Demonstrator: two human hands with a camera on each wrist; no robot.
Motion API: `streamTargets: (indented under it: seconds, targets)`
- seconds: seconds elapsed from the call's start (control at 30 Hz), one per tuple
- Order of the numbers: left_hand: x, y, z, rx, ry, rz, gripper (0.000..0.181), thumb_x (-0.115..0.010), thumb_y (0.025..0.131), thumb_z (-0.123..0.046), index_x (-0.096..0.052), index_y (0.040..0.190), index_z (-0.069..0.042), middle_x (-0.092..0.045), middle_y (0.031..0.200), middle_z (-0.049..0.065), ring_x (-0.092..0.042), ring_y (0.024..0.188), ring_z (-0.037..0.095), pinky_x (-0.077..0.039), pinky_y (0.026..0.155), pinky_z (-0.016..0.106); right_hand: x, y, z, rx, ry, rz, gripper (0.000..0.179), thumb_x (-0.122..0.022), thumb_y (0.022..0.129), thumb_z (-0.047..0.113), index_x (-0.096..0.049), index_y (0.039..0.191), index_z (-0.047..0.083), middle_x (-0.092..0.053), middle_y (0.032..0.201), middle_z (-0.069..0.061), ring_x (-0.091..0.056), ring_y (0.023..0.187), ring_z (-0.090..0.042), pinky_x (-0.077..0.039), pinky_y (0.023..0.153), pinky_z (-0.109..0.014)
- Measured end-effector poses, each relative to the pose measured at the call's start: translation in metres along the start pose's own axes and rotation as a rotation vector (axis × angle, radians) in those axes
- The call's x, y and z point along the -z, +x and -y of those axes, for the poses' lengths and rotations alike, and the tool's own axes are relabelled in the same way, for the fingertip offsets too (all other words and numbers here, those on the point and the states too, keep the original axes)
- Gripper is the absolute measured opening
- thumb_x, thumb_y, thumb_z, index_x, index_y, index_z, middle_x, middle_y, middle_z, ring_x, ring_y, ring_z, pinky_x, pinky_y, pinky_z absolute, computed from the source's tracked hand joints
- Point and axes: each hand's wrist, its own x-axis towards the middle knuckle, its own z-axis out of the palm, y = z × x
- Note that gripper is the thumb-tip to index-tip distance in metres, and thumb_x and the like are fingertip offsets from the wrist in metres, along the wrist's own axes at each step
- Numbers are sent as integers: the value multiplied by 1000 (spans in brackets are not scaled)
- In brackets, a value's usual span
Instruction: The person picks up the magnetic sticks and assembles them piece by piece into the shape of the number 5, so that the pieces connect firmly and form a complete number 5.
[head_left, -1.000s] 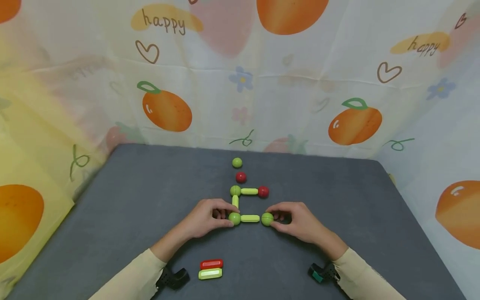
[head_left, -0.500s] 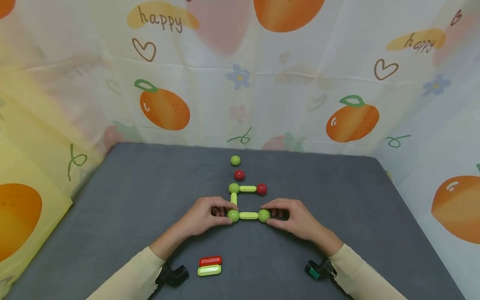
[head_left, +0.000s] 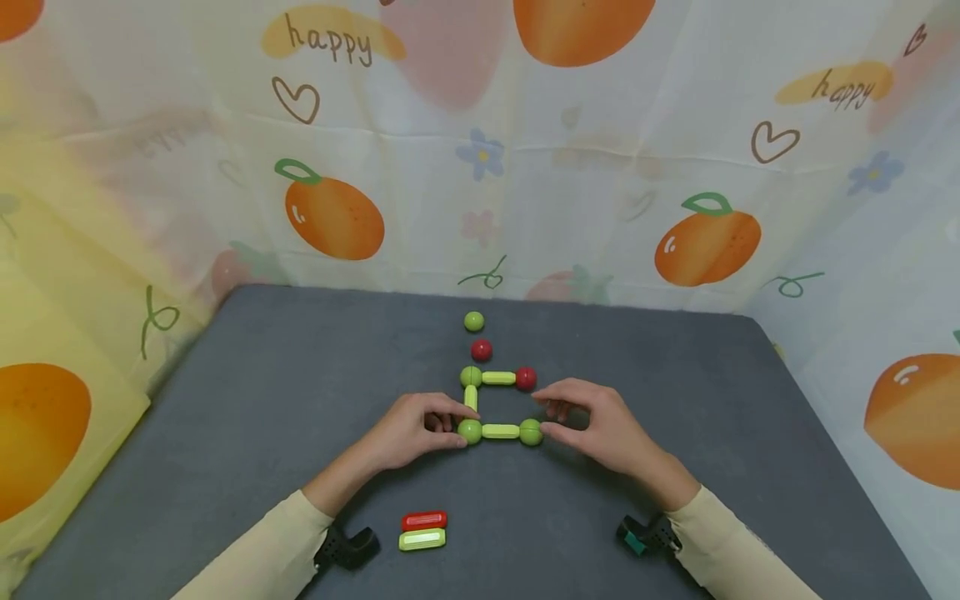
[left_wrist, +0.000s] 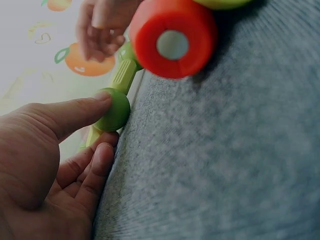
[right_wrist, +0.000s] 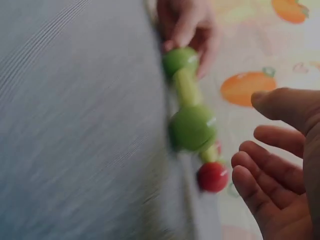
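On the tabletop, a rod is lying crosswise.
Left hand is pinching its left ball; right hand hanging spread beside its right ball.

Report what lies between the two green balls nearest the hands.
A single yellow-green rod, meeting both at its ends; the head view shows it.

Fruit-printed cloth hangs behind and beside a grey-topped table.
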Motion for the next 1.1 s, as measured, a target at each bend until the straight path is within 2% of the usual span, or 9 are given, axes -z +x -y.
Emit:
streamTargets:
  seconds: [0.13, 0.3, 0.4, 0.53, 0.63, 0.73, 0.83, 0.97, 1.1]
  targets:
    - [0, 2, 1, 0, -21, 7, 34, -88, 94, -15, -82, 127, -13, -68, 93, -5, -65, 76, 11, -56, 70, 31, 6, 3, 8, 7, -28, -2, 39, -88, 94, 10, -78, 130, 16, -75, 117, -6, -69, 90, -15, -61, 78, -45]
    - [4, -3, -3, 7, -40, 12, 44, -88, 95, -16, -76, 137, -11, -72, 109, 0, -68, 87, 13, -58, 77, 31, 2, 2, -8, -42, 39, 77, 38, -87, 95, 11, -77, 132, 11, -74, 115, -2, -67, 91, -14, -59, 80, -40]
    - [8, -21, -14, 28, -23, 1, 40, -87, 96, -16, -77, 135, -11, -73, 114, 2, -68, 91, 12, -59, 80, 31, -3, -1, -20, -78, 143, 137, 37, -84, 98, 11, -77, 134, 9, -74, 116, 1, -68, 94, -17, -59, 81, -36]
    - [10, -67, -37, 29, 24, 12, 25, -86, 97, -20, -81, 122, -19, -74, 108, -4, -66, 85, 9, -58, 74, 30, -10, -2, -27, -97, 237, 165, 35, -84, 98, 11, -78, 133, 10, -74, 116, 0, -68, 93, -20, -58, 81, -32]
    - [6, -100, -52, -34, 96, 39, 24, -85, 98, -19, -81, 121, -24, -70, 108, -10, -63, 86, 4, -57, 72, 28, -14, -2, -29, -82, 238, 160, 32, -83, 99, 13, -79, 131, 12, -75, 114, 0, -67, 91, -20, -58, 80, -32]
    - [-2, -118, -59, -125, 176, 41, 32, -86, 96, -12, -80, 125, -25, -66, 111, -13, -63, 91, 2, -57, 75, 24, -15, -2, -29, -81, 224, 141, 30, -83, 100, 13, -81, 130, 15, -75, 113, 2, -66, 90, -18, -57, 80, -32]
    - [-9, -121, -59, -210, 257, 19, 42, -90, 89, -4, -80, 126, -23, -63, 111, -13, -63, 92, 2, -55, 78, 18, -14, -2, -29, -98, 217, 121, 30, -83, 99, 13, -81, 129, 17, -75, 114, 4, -66, 91, -18, -56, 80, -31]
    - [-17, -120, -59, -315, 370, 0, 45, -94, 81, 1, -81, 119, -19, -62, 105, -12, -60, 88, 2, -50, 77, 11, -15, -3, -31, -103, 192, 119, 30, -82, 100, 13, -81, 131, 15, -76, 116, 4, -66, 93, -16, -56, 81, -31]
    - [-28, -122, -61, -376, 468, -14, 47, -96, 75, 2, -79, 113, -17, -61, 101, -11, -58, 86, 2, -47, 75, 10, -18, -3, -34, -89, 171, 111, 30, -81, 100, 7, -80, 130, 9, -76, 116, 0, -66, 91, -14, -56, 79, -32]
